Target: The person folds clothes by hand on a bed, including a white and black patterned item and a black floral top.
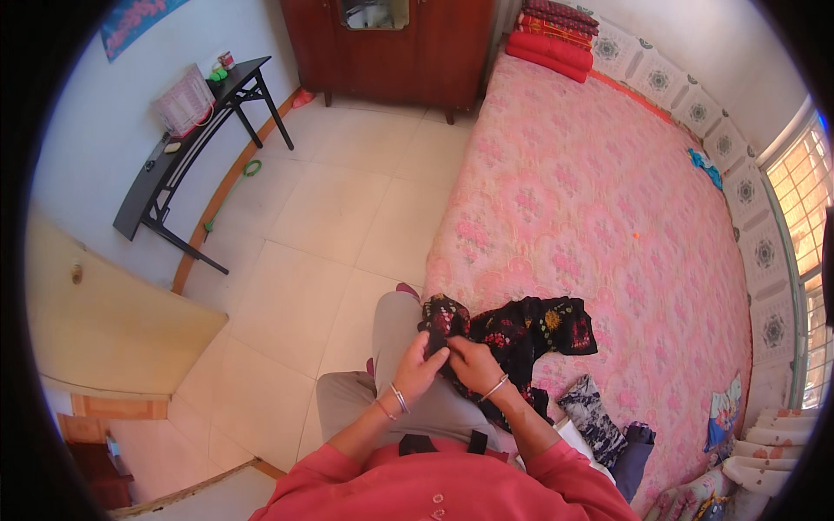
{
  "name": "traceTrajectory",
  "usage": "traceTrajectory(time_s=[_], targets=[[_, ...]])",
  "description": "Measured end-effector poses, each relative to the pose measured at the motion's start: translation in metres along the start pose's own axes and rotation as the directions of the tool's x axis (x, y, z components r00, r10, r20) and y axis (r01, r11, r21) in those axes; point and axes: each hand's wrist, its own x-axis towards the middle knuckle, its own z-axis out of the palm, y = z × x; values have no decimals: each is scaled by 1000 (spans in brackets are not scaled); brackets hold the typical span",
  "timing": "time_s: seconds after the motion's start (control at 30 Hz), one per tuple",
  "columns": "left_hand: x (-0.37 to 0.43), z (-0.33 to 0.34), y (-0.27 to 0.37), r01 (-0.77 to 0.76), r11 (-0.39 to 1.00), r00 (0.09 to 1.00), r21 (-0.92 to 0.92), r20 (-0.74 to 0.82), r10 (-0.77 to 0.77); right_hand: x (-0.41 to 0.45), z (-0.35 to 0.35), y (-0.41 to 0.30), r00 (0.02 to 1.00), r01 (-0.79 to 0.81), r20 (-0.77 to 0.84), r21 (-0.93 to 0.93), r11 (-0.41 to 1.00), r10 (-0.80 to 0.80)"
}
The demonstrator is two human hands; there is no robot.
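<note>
A black garment with red and yellow floral print (505, 332) lies partly across my lap and partly on the pink floral bedspread (521, 215). Bunched black cloth is pinched between the fingers of my left hand (419, 365), which wears a bracelet at the wrist. My right hand (474, 366), also with a bracelet, grips the same garment close beside it. Right of the garment, a folded black-and-white patterned cloth (593, 417) rests on the bed near a rolled dark blue-grey cloth (633, 459).
Folded red bedding (550, 55) is stacked at the bed's far end, by a wooden cabinet (397, 65). A narrow black table (140, 195) stands along the left wall, near a door (124, 319). Blue cloths (722, 417) lie by the window side.
</note>
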Motion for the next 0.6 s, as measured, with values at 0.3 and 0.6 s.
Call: traceTrajectory(time_s=[0.3, 0.6], targets=[[-38, 34, 5, -160, 910, 969, 384, 234, 72, -26, 3, 55, 990, 17, 141, -78, 997, -6], [-44, 60, 23, -234, 929, 904, 287, 417, 98, -27, -34, 40, 983, -134, -68, 363, 922, 169]])
